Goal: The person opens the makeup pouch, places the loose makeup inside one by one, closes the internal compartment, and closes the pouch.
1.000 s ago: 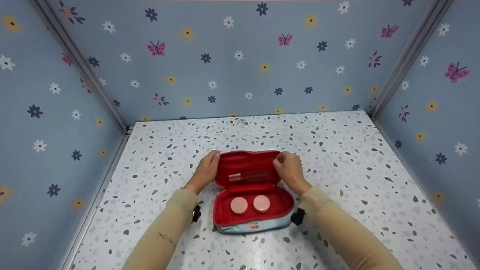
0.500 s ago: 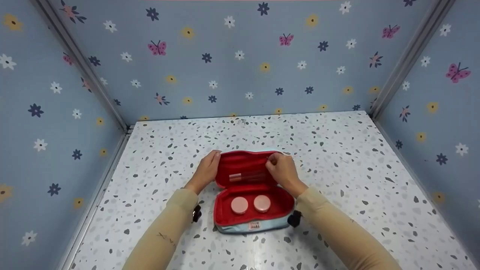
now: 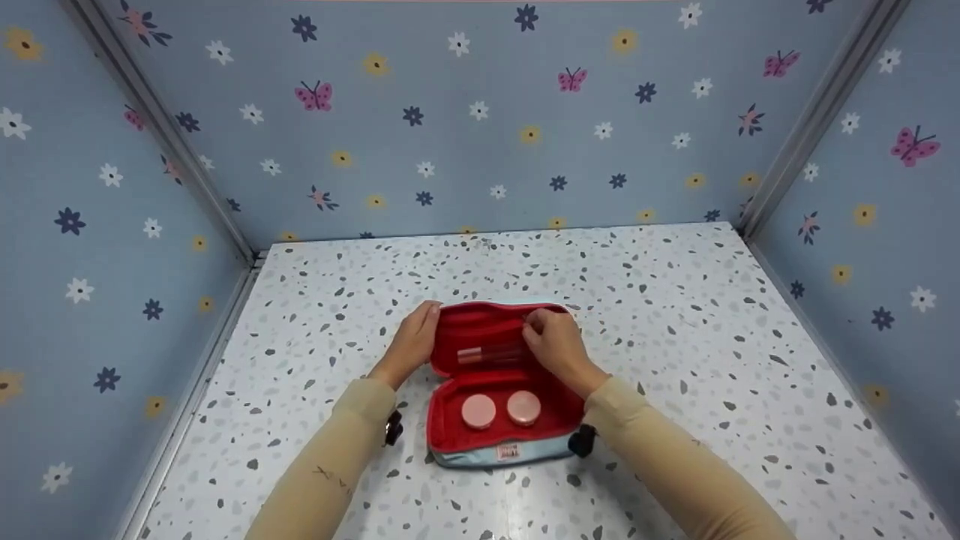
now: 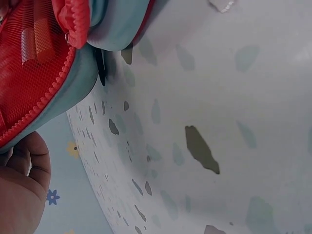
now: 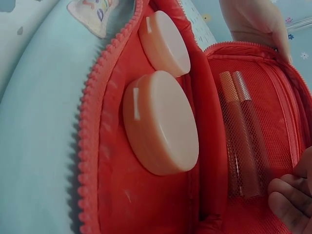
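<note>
A light blue zip pouch [image 3: 472,456] with a red lining lies unfolded on the table, its lid raised at the back. My left hand [image 3: 414,337] grips the lid's left edge; in the left wrist view the fingers [image 4: 39,161] curl behind it. My right hand [image 3: 559,345] is at the zipper [image 5: 287,102] of the lid's mesh pocket [image 3: 450,341], thumb and fingertips pinching what seems to be its pull, which they hide. Two slim tubes [image 5: 239,117], like lip gloss, sit behind the mesh. Two round pink compacts [image 3: 478,412] lie in the lower half.
The speckled white table [image 3: 360,285] stretches around the pouch on all sides. Blue flowered panels [image 3: 480,120] stand behind and at both sides. Beneath each forearm a black wrist mount [image 3: 581,440] shows; the right one is close to the pouch's front corner.
My right hand has slid leftward along the top of the lid's mesh pocket, away from the right corner. The left hand, compacts and tubes have stayed in place.
</note>
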The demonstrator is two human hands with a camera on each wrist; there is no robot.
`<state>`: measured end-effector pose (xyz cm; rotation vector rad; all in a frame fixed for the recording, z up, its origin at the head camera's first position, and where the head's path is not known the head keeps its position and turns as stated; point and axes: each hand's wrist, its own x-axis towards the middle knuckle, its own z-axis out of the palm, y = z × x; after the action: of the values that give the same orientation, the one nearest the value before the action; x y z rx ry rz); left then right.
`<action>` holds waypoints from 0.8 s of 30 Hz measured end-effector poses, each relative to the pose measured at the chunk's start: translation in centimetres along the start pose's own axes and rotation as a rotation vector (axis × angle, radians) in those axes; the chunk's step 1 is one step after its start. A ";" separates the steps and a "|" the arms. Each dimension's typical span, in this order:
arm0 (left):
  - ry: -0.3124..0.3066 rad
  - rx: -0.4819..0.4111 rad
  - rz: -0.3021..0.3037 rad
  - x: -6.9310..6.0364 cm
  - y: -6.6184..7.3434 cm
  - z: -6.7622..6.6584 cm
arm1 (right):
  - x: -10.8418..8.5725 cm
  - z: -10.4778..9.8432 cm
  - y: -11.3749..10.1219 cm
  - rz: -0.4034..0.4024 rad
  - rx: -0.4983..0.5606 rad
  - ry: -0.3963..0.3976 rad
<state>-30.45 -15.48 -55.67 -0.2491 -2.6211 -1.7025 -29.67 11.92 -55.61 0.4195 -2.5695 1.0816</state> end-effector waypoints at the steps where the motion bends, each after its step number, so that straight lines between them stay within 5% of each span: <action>1: 0.002 0.001 -0.003 0.0 0.0 0.0 | 0.0 0.1 0.0 -0.004 0.002 0.004; 24: -0.009 -0.017 -0.003 -0.2 0.2 0.0 | 0.0 2.1 -2.5 -0.056 0.042 -0.086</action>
<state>-30.25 -15.47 -55.52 -0.2535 -2.6157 -1.7288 -29.09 8.67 -55.40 0.5565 -2.5955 1.1232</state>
